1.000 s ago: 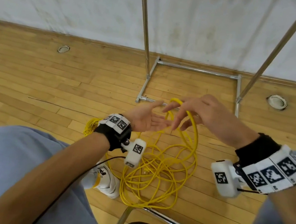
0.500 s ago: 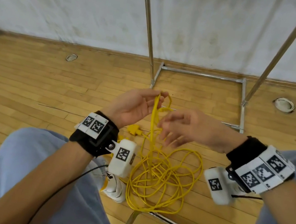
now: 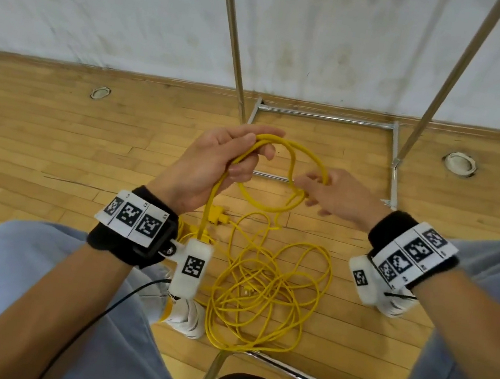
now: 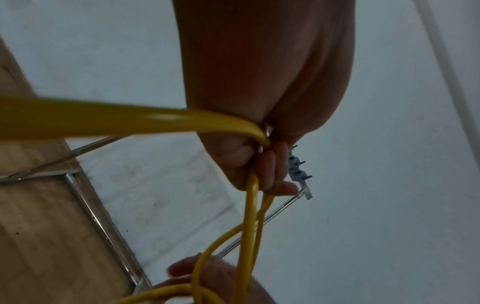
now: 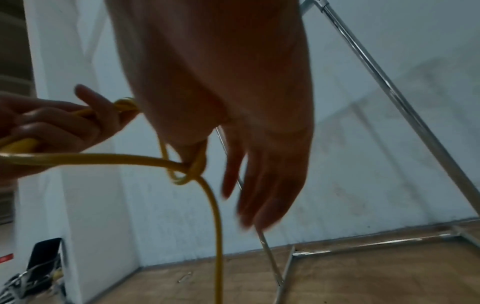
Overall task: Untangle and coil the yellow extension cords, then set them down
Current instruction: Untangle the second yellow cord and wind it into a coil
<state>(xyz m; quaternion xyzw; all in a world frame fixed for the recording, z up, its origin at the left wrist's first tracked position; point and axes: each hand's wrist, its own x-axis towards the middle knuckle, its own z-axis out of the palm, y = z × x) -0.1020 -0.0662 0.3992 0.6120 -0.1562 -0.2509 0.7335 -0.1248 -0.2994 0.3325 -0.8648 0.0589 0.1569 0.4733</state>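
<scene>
The yellow extension cord lies mostly as a tangled pile (image 3: 265, 290) on the wood floor between my feet, with a yellow plug (image 3: 217, 213) beside it. My left hand (image 3: 213, 167) is raised over the pile and grips several strands of cord (image 4: 249, 205) in a curled fist. A round loop (image 3: 267, 208) hangs from that fist toward the right. My right hand (image 3: 339, 197) reaches into the loop's right side with straight fingers. The cord (image 5: 218, 226) crosses at its thumb and drops to the floor.
A chrome rack base (image 3: 325, 116) with two slanted poles (image 3: 233, 39) stands ahead against the white wall. My white shoe (image 3: 186, 317) and a chair's metal bar (image 3: 295, 373) border the pile. Two round floor sockets (image 3: 100, 93) sit in the boards.
My left hand went from an open palm to gripping the cord and holding it up. The right hand let the strands go and moved right, leaving a round loop between the hands.
</scene>
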